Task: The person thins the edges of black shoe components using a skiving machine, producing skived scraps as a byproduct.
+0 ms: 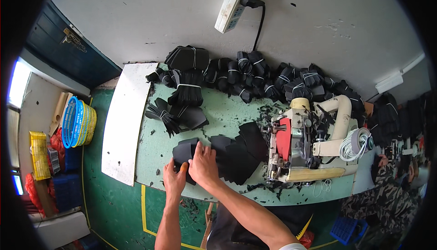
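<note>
A small stack of black cut pieces (183, 150) lies on the green tabletop in front of me. My left hand (175, 177) grips its near left edge, with an orange cover on the thumb. Close beside it, my right hand (203, 164) has its fingers bent over the right side of the stack, closed on the pieces; the fingertips are partly hidden. More black pieces (240, 156) spread in an overlapping fan to the right, between my right hand and the machine. Beyond my hands lies a tied black bundle (163, 116) beside loose flat pieces (191, 117).
A bench machine (296, 141) with a red plate stands right, black scraps around it. Tied black bundles (259, 75) line the wall. A white board (123, 127) covers the table's left end. Baskets (78, 122) stand left on the floor. A power strip (234, 4) hangs above.
</note>
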A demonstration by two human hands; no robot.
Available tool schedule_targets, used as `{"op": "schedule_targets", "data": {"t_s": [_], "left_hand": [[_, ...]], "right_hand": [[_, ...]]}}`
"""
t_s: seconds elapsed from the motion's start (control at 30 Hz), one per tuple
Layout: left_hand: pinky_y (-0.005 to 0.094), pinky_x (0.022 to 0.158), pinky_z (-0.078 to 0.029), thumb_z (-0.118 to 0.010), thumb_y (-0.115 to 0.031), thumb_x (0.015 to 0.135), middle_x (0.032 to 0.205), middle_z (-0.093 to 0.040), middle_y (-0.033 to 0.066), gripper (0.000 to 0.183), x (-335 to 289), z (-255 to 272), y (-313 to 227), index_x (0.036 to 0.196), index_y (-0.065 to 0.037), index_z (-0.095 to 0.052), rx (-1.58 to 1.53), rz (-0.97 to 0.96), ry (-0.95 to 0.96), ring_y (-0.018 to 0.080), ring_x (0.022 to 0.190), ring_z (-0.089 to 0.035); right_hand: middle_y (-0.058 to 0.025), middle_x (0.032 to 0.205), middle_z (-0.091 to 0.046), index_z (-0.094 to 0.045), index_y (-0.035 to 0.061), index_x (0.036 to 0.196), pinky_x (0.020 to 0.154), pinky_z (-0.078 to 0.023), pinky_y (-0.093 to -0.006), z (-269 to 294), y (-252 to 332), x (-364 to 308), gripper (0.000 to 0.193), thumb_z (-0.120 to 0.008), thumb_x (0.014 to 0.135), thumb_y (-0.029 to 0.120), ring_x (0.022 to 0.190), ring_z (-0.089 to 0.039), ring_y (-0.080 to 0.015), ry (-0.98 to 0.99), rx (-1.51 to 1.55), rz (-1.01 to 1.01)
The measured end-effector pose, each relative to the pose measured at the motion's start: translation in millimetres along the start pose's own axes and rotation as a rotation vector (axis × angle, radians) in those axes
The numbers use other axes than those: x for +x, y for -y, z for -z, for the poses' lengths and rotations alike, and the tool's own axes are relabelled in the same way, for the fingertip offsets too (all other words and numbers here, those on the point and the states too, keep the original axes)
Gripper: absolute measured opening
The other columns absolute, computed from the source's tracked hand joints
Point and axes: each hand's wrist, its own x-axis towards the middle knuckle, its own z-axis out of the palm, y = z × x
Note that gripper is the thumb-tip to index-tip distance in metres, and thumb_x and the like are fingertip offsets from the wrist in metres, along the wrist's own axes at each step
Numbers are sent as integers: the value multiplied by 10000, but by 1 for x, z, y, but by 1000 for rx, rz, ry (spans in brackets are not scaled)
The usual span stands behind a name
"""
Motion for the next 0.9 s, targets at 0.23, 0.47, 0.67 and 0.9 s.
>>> {"op": "schedule_targets", "data": {"t_s": [0.23, 0.47, 0.67, 0.9], "left_hand": [[259, 703, -498, -745, -109, 782, 940, -663, 82, 466, 7, 19, 15, 1183, 65, -585, -518, 186, 230, 141, 780, -612], [290, 734, -507, -758, -46, 722, 985, -626, 110, 516, -39, 55, -23, 1163, -57, -491, -431, -42, 157, 154, 858, -607], [289, 840, -497, -620, 67, 807, 1100, -634, 78, 468, -49, 38, -24, 1262, 7, -525, -984, 201, 339, 178, 973, -621], [462, 974, -490, -708, -271, 811, 1253, -559, 197, 818, -90, 39, -91, 1465, -46, -270, -1620, 50, 864, 398, 1146, -571]], "right_hand": [[-255, 1092, -571, -447, -85, 1216, 963, -407, -460, -30, 5, -27, 530, -648, 787, 152, 1056, -518, -432, 161, 327, -388], [-112, 1213, -528, -456, 17, 1208, 982, -386, -343, -23, -10, -52, 468, -526, 747, -30, 1157, -499, -220, 219, 1298, -381], [-108, 1267, -532, -379, 7, 1384, 1008, -388, -312, 1, -18, -78, 542, -597, 899, 110, 1170, -501, -184, 286, 1367, -303], [-81, 1279, -532, -381, 22, 1421, 1020, -417, -308, 99, -23, -131, 524, -573, 937, 75, 1195, -510, -155, 573, 1904, -488]]}}
